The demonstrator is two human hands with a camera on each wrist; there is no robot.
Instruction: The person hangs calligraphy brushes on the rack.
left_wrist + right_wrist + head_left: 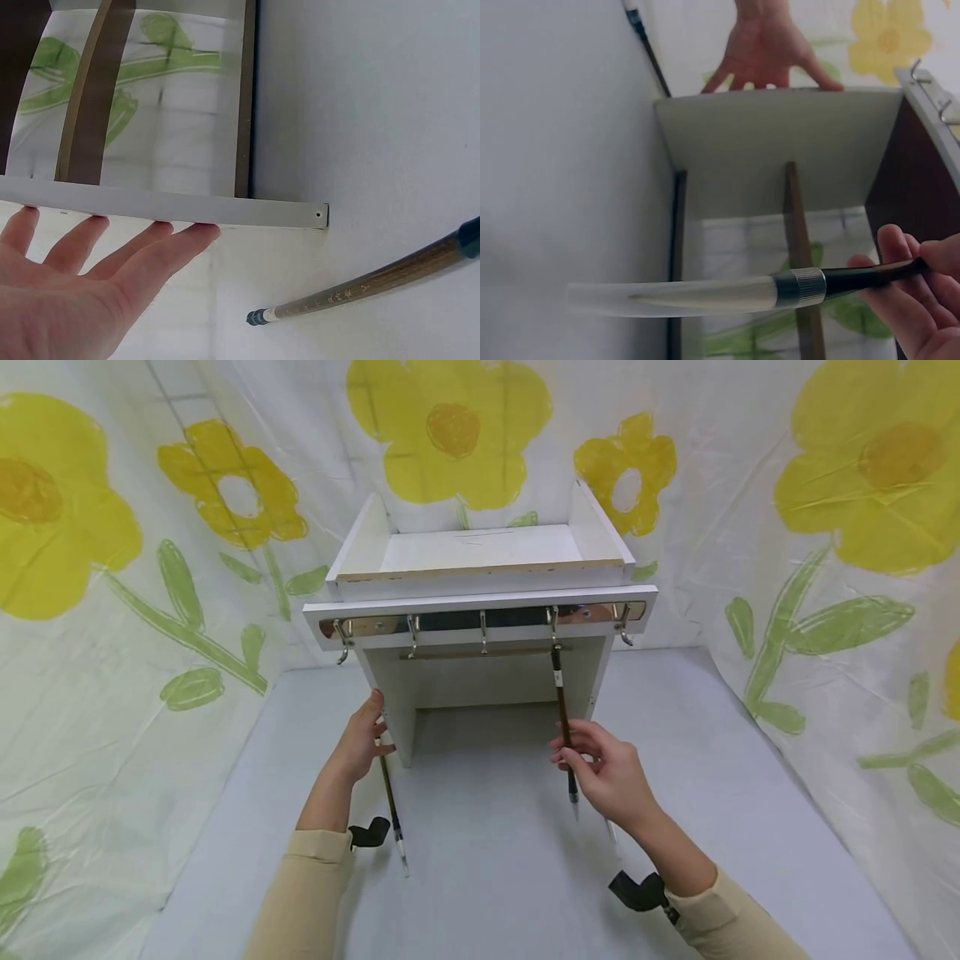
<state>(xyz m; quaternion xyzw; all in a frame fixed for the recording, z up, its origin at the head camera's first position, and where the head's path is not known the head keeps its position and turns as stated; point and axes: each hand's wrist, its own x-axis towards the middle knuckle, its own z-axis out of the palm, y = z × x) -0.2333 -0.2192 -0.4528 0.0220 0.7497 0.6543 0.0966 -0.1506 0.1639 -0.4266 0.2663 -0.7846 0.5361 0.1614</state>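
My right hand (611, 772) pinches a calligraphy brush (562, 702) by its lower handle. The brush hangs nearly upright, its top end at a metal hook (553, 620) on the white shelf rack (480, 597); whether its loop is over the hook I cannot tell. A clear cap (675, 298) covers its pale bristles in the right wrist view. My left hand (360, 743) rests with extended fingers (169, 259) against the outside of the rack's left side panel (150, 201). A second brush (392, 810) lies on the table beside that hand.
Several hooks line the rack's front strip (450, 620). Beyond my right hand, a pale tip (611, 832) shows on the table (480, 877), the rest hidden. A flower-printed curtain (315, 460) surrounds the table at the back and sides.
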